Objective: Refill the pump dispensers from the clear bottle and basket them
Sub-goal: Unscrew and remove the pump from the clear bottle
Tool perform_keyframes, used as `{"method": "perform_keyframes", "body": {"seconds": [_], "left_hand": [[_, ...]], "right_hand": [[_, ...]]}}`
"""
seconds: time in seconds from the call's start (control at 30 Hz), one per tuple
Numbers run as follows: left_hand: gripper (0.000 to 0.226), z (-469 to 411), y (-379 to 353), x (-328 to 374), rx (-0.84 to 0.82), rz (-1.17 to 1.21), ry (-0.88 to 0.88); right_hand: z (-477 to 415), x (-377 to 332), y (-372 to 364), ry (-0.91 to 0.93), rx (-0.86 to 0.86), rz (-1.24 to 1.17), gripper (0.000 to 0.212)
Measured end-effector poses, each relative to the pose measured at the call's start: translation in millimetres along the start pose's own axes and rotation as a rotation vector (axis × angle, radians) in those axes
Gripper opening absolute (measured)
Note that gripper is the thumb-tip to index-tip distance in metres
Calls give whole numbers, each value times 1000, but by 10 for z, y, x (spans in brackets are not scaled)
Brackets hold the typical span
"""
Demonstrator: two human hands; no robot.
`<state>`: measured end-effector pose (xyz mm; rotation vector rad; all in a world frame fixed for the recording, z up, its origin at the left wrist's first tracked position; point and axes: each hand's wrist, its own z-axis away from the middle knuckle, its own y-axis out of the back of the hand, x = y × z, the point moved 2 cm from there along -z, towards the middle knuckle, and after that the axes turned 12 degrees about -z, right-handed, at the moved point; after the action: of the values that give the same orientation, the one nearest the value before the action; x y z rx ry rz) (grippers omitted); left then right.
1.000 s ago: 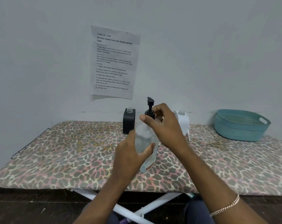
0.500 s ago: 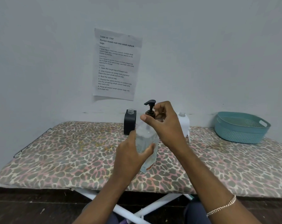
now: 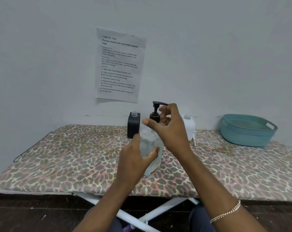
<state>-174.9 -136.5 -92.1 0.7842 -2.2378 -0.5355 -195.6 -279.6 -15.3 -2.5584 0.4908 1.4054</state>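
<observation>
A clear bottle [image 3: 150,144] with liquid inside stands tilted on the leopard-print board [image 3: 74,158], its base near the front middle. My left hand [image 3: 135,161] is wrapped around its body. My right hand [image 3: 168,129] pinches the collar of its black pump head [image 3: 156,113], whose nozzle points right. Behind stand a black dispenser [image 3: 133,124] with an open neck and a white dispenser [image 3: 189,126], also without its pump, partly hidden by my right hand.
A teal basket [image 3: 247,131] sits at the back right of the board. A printed sheet [image 3: 119,66] is taped to the wall. White board legs [image 3: 141,218] cross below. A thin white tube [image 3: 194,139] leans by the white dispenser.
The black pump head has turned: its nozzle pointed up-left, then left, and now points right. My right fingers shifted around the collar. My left hand kept its hold on the bottle.
</observation>
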Motion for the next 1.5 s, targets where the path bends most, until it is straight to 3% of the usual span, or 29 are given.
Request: {"method": "perform_keyframes", "body": {"seconds": [0.1,0.2,0.4,0.53,0.73,0.87,0.97,1.07,1.2,1.5], "left_hand": [[47,-1,-2,-4,4,-16,3],[51,-6,-11,-15,4,6,2],[56,-6,-26,-41,-7,10,-3],[55,1,-19,-18,3,-19,15],[56,-11,-16,-20,0,-12,15],[56,-10,-22,-29,-1,-12,12],[55,-3,-18,-25,-3,-2,18],[52,3,-10,-12,2,-20,16],[52,1,-13,-16,-14,-1,12],[55,3,-27,-38,-29,9,22]], "right_hand": [[24,-9,-44,0,42,-17,42],[27,40,-7,-1,-29,-21,24],[48,36,59,-10,-108,-108,38],[33,-9,-28,13,-23,5,53],[20,15,-36,4,-45,-4,27],[54,23,-3,-4,-102,-49,43],[49,-16,-12,6,-121,-30,36],[20,-24,-27,22,-57,14,44],[4,21,-12,-8,-44,-6,28],[19,0,45,-8,-93,-54,40]]}}
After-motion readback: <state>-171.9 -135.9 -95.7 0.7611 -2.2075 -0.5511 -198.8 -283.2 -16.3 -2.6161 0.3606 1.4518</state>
